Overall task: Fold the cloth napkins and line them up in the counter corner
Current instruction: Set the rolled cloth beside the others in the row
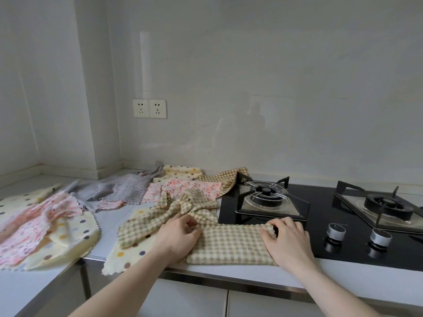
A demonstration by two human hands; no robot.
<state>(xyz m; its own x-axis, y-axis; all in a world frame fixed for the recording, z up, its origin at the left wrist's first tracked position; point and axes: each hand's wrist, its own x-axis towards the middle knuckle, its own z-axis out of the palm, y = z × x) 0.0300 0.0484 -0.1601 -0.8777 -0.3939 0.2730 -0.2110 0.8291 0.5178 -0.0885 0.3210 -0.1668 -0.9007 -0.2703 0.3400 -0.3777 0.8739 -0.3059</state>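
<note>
So the green check napkin (229, 243) is lying at the front edge of the surface (109, 220), partly folded into a band, with its right end hanging over onto the black hob (320, 225). Left hand (180, 236) has the grip pinched on a bunched-up bit of it near the middle, fingers curled into the cloth. Right hand (286, 239) is curled round the right end, gripping the top edge there. Both forearms come in from the bottom.

The rest of that napkin is crumpled up behind the left hand, lying over a cream dotted napkin (128, 255) that droops a bit off the front edge. Further back there's a pink floral one (194, 186), another check one (226, 179) touching the hob's left burner (265, 195), another dotted one (180, 171) by the wall, and a grey one (119, 188) all rumpled. Off to the left is a heap (45, 225) of floral and dotted cloths overlapping each other.

Right burner (386, 207) is further over, two knobs (357, 233) in front of it. Double socket (150, 108) on the wall above the corner.
</note>
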